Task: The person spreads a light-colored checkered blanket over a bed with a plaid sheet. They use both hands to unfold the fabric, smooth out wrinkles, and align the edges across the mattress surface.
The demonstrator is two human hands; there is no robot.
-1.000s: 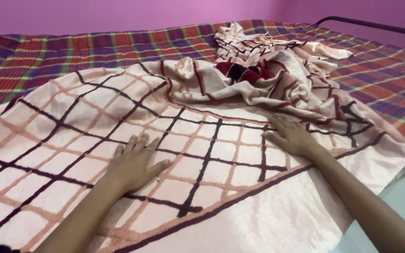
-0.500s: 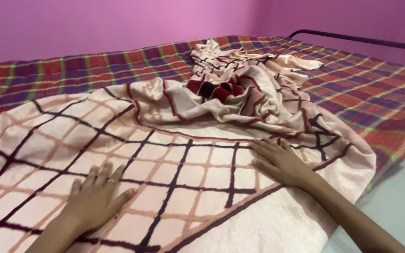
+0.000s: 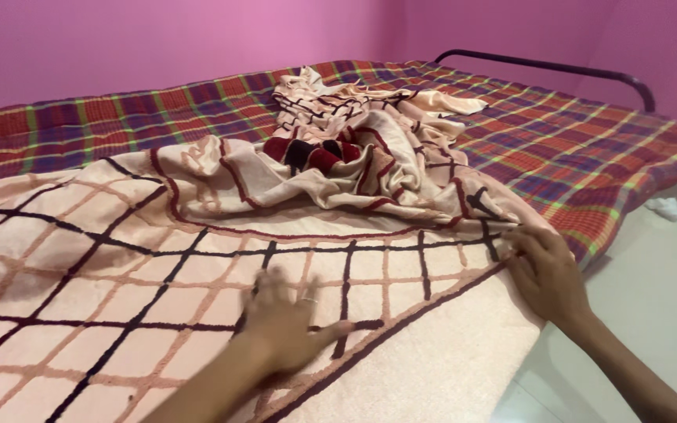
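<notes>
A peach blanket (image 3: 103, 258) with a dark grid pattern lies spread over the bed. Its far part is bunched into a crumpled heap (image 3: 354, 149) with dark red patches. My left hand (image 3: 287, 321) lies flat on the blanket near its front border, fingers spread, a ring on one finger; it is blurred. My right hand (image 3: 546, 270) rests at the blanket's right corner, fingers curled over the edge where it hangs off the bed. Whether it pinches the cloth I cannot tell.
Under the blanket is a red, purple and green plaid bedsheet (image 3: 589, 149). A black metal bed rail (image 3: 558, 69) runs along the far right. Pink walls (image 3: 158, 39) stand behind. A white crumpled scrap (image 3: 670, 209) lies on the pale floor (image 3: 652, 282) at right.
My right hand slid right across the blanket to its right corner. My left hand moved right over the surface. The camera view swung right, showing the bed edge and floor.
</notes>
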